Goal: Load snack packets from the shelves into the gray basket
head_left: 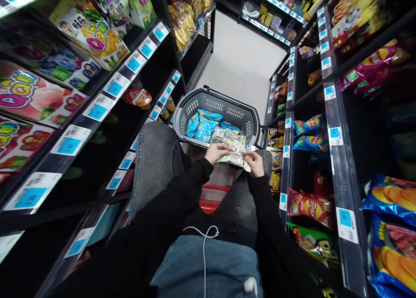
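Observation:
I sit low in a narrow shop aisle with my knees up. My left hand (217, 152) and my right hand (255, 163) are both closed on a bunch of pale green-and-white snack packets (234, 156) held between my knees. Just beyond them on the floor stands a grey plastic shopping basket (208, 102). Inside it lie blue snack bags (204, 125) and more pale packets (229, 137).
Black shelves with blue price tags (69, 144) line both sides. Colourful snack bags (88, 29) fill the left shelves; crisp bags (308, 204) fill the right. A red-and-white stool (212, 196) shows beneath my legs. White floor (240, 59) runs ahead to another shelf.

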A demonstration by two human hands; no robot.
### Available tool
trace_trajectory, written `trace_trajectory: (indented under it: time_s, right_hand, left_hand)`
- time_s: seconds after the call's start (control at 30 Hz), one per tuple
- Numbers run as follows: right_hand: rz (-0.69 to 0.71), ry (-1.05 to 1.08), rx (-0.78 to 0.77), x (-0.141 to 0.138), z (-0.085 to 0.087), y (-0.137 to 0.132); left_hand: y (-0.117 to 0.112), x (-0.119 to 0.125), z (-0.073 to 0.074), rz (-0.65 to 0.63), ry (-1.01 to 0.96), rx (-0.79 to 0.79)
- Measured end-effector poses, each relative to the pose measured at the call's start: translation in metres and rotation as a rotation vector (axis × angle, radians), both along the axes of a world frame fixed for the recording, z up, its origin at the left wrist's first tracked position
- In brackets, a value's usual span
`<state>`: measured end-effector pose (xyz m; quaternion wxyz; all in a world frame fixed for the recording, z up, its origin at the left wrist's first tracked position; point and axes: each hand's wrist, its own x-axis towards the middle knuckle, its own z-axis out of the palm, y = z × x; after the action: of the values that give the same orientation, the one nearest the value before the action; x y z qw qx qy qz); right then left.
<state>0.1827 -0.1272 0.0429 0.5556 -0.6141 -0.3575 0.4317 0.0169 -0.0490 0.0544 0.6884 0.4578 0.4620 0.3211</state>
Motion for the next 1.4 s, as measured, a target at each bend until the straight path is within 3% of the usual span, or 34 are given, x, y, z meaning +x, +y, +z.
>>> trace_trajectory:
  time_s: [0.17, 0.43, 0.7, 0.87, 0.97, 1.2, 1.4]
  right_hand:
    - [-0.019, 0.105, -0.009, 0.001, 0.001, -0.001]
    - [0.1, 0.0, -0.005, 0.005, -0.005, -0.001]
    - [-0.011, 0.017, -0.004, 0.0, 0.0, -0.003]
    - [0.036, 0.036, 0.01, 0.003, 0.003, -0.009]
    - [-0.015, 0.08, 0.008, 0.003, 0.0, -0.009]
    - [-0.044, -0.267, -0.042, -0.003, -0.007, 0.0]
    - [-0.069, -0.297, -0.012, -0.003, -0.005, 0.0]
  left_hand:
    - [-0.001, 0.001, -0.002, 0.024, -0.08, 0.008]
    - [-0.001, -0.002, -0.009, -0.128, -0.061, 0.014]
    - [-0.005, 0.002, -0.01, -0.051, -0.05, 0.106]
    - [-0.004, -0.002, -0.007, -0.132, -0.026, 0.135]
    - [-0.004, -0.004, -0.007, -0.197, -0.026, 0.19]
    - [-0.008, 0.002, -0.01, -0.06, 0.215, 0.272]
    - [-0.005, 0.003, -0.006, -0.008, 0.156, 0.204]
